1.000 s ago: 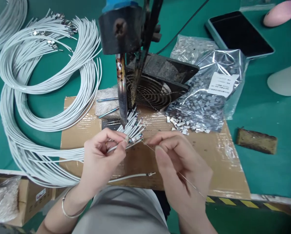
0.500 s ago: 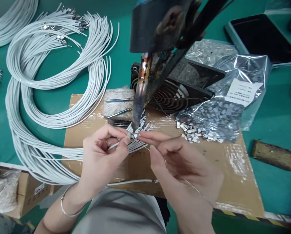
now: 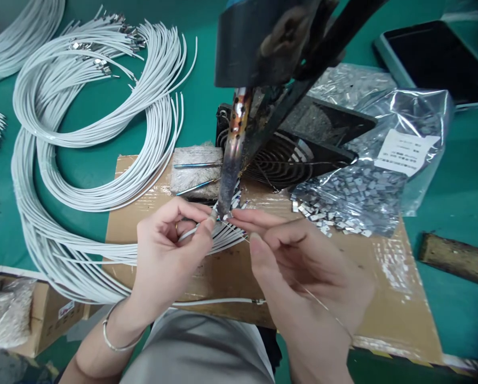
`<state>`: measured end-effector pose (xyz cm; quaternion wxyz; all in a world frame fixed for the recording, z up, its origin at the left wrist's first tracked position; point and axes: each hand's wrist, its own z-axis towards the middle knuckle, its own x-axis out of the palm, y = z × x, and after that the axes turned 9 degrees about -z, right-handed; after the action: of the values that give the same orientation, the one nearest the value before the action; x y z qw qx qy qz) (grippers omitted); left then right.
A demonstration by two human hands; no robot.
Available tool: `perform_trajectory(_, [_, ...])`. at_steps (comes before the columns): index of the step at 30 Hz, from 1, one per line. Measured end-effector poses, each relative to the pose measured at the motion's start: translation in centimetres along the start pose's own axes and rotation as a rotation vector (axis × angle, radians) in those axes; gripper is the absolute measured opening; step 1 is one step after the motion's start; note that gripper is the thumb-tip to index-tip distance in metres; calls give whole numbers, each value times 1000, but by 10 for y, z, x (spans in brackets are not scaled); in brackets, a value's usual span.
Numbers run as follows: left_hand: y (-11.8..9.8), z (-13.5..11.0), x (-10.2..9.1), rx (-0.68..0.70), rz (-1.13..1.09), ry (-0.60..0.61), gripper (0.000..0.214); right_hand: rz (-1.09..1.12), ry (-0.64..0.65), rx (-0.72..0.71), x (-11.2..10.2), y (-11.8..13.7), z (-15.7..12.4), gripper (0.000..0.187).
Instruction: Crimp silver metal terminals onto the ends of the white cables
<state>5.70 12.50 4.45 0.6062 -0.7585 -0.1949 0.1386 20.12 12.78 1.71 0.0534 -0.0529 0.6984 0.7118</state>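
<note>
My left hand [image 3: 169, 256] pinches the end of one white cable [image 3: 189, 234] and holds it just under the tip of the fixed soldering iron [image 3: 231, 160]. Opposite it, my right hand [image 3: 303, 266] pinches a thin solder wire [image 3: 323, 306] and brings its end to the same spot below the iron tip. A fan of white cable ends with metal terminals [image 3: 226, 234] lies on the cardboard sheet [image 3: 383, 277] right beneath both hands. The fingertips of the two hands nearly touch.
Coils of white cables [image 3: 90, 133] cover the green mat on the left. A black fan [image 3: 287, 154] sits behind the iron, a bag of small metal parts [image 3: 367, 181] spills at right. A tablet [image 3: 435, 58] lies far right, a brown sponge [image 3: 455, 261] near it.
Both hands have risen and closed in under the iron tip; the view has shifted nearer to the iron. The right fingertips now sit next to the left ones.
</note>
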Motion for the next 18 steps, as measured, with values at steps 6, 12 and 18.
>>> perform_trajectory(6, [1,1,-1,26,37,8,14,5,-2,-37,1,1,0,25])
perform_trajectory(12, [0,1,-2,52,33,24,15,19,1,-33,1,2,0,25])
perform_trajectory(18, [2,2,-2,76,1,32,16,38,3,-45,0,0,0,26])
